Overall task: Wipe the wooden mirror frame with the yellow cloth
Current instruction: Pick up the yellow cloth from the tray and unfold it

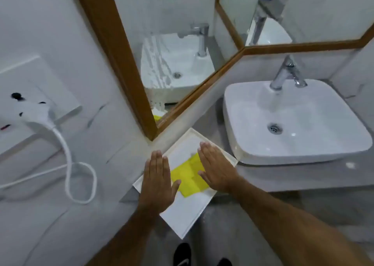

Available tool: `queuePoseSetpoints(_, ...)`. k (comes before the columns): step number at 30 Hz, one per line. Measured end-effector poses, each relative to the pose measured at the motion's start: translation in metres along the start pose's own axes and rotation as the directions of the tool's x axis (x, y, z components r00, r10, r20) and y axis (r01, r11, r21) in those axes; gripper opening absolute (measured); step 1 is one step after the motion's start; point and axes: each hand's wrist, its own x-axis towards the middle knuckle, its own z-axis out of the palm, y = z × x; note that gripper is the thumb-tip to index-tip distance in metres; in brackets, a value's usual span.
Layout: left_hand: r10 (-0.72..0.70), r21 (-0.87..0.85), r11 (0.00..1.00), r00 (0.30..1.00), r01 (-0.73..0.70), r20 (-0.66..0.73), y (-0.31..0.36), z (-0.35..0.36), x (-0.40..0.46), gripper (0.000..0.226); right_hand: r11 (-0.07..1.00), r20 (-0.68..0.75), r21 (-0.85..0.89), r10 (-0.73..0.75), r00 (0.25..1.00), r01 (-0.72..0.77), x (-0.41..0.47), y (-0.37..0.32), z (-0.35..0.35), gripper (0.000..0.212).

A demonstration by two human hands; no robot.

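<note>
Two hands hover flat and empty over my start point: left hand (156, 181) at 7 o'clock of the yellow cloth (189, 177), right hand (217, 167) at 3 o'clock, fingers straight, neither gripping. One cloth lies folded on one white tray (182, 217), parked on the worktop (273, 178) beside one basin (293, 122), handy for pickup, I judge. Beyond, at 12 o'clock, the wooden mirror frame (113, 49) meets a second framed mirror (303, 46) in the corner; one tap (283, 73) stands behind the basin.

Yellow cloth (189, 177) – flat, folded; wooden mirror frame (113, 43) – brown.
</note>
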Motion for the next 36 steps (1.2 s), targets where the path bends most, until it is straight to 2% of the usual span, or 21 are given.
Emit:
queuePoseSetpoints(2, -0.043, -0.012, 0.999, 0.999, 0.044, 0.027, -0.004, 0.018, -0.009, 0.084, 0.997, 0.077, 0.002, -0.075, 0.994, 0.075, 0.002, -0.006, 0.025, 0.066)
queuePoseSetpoints(6, -0.093, -0.005, 0.995, 0.984, 0.095, 0.149, -0.008, 0.053, -0.033, 0.085, 0.988, 0.231, 0.024, -0.152, 0.961, 0.15, -0.001, -0.016, 0.074, 0.074)
queuePoseSetpoints(10, -0.11, 0.001, 0.994, 0.98, 0.112, 0.168, -0.008, 0.064, -0.033, 0.087, 0.997, 0.458, 0.042, -0.072, 0.886, 0.059, 0.01, -0.02, 0.102, 0.088)
queuePoseSetpoints(12, -0.111, -0.023, 0.993, 0.98, 0.117, 0.167, -0.009, 0.065, -0.035, 0.087, 0.999, 0.467, 0.047, -0.036, 0.884, 0.016, 0.019, -0.024, 0.104, 0.078)
queuePoseSetpoints(16, -0.082, -0.031, 0.996, 0.989, 0.086, 0.123, -0.015, 0.061, -0.029, 0.086, 0.997, 0.358, 0.061, 0.028, 0.933, -0.053, 0.039, -0.036, 0.106, 0.04)
queuePoseSetpoints(18, -0.087, -0.011, 0.996, 0.99, 0.089, 0.11, -0.016, 0.056, -0.025, 0.087, 0.985, 0.366, 0.11, 0.081, 0.927, -0.129, 0.045, -0.038, 0.104, 0.036)
queuePoseSetpoints(20, -0.079, 0.032, 0.997, 0.991, 0.076, 0.104, -0.019, 0.049, -0.025, 0.087, 0.939, 0.402, 0.177, 0.206, 0.892, -0.296, 0.05, -0.037, 0.095, 0.035)
queuePoseSetpoints(21, -0.078, 0.066, 0.995, 0.992, 0.071, 0.101, -0.02, 0.041, -0.024, 0.087, 0.879, 0.396, 0.248, 0.293, 0.87, -0.408, 0.054, -0.036, 0.085, 0.031)
queuePoseSetpoints(23, -0.105, 0.125, 0.988, 0.991, 0.094, 0.086, -0.021, 0.026, -0.019, 0.089, 0.668, 0.403, 0.455, 0.435, 0.805, -0.589, 0.06, -0.03, 0.062, 0.018)
queuePoseSetpoints(24, -0.111, 0.144, 0.984, 0.991, 0.1, 0.07, -0.019, 0.017, -0.015, 0.091, 0.523, 0.436, 0.561, 0.473, 0.766, -0.642, 0.063, -0.025, 0.048, 0.014)
queuePoseSetpoints(25, -0.11, 0.144, 0.984, 0.992, 0.101, 0.055, -0.016, 0.007, -0.01, 0.091, 0.31, 0.473, 0.679, 0.509, 0.719, -0.666, 0.063, -0.02, 0.036, 0.011)
queuePoseSetpoints(27, -0.085, 0.146, 0.986, 0.996, 0.085, 0.0, -0.007, -0.025, 0.008, 0.09, -0.194, 0.543, 0.822, 0.554, 0.631, -0.536, 0.064, -0.006, 0.004, 0.013)
queuePoseSetpoints(28, -0.08, 0.158, 0.984, 0.996, 0.085, -0.034, -0.004, -0.04, 0.02, 0.089, -0.396, 0.584, 0.811, 0.533, 0.612, -0.43, 0.067, 0.001, -0.008, 0.017)
queuePoseSetpoints(29, -0.068, 0.167, 0.983, 0.995, 0.08, -0.073, -0.001, -0.055, 0.032, 0.088, -0.548, 0.624, 0.764, 0.498, 0.602, -0.34, 0.072, 0.007, -0.019, 0.02)
queuePoseSetpoints(30, -0.053, 0.182, 0.98, 0.99, 0.076, -0.13, 0.004, -0.075, 0.044, 0.086, -0.629, 0.656, 0.715, 0.454, 0.603, -0.305, 0.078, 0.015, -0.034, 0.025)
queuePoseSetpoints(32, 0.001, 0.215, 0.976, 0.98, 0.043, -0.199, 0.013, -0.116, 0.068, 0.083, -0.642, 0.661, 0.704, 0.435, 0.612, -0.304, 0.093, 0.031, -0.066, 0.038)
queuePoseSetpoints(34, 0.078, 0.276, 0.961, 0.958, 0.001, -0.275, 0.02, -0.166, 0.097, 0.081, -0.58, 0.6, 0.765, 0.48, 0.64, -0.281, 0.117, 0.048, -0.116, 0.036)
queuePoseSetpoints(36, 0.134, 0.328, 0.945, 0.922, -0.008, -0.364, 0.021, -0.226, 0.125, 0.082, -0.487, 0.497, 0.85, 0.618, 0.609, -0.2, 0.144, 0.06, -0.179, 0.034)
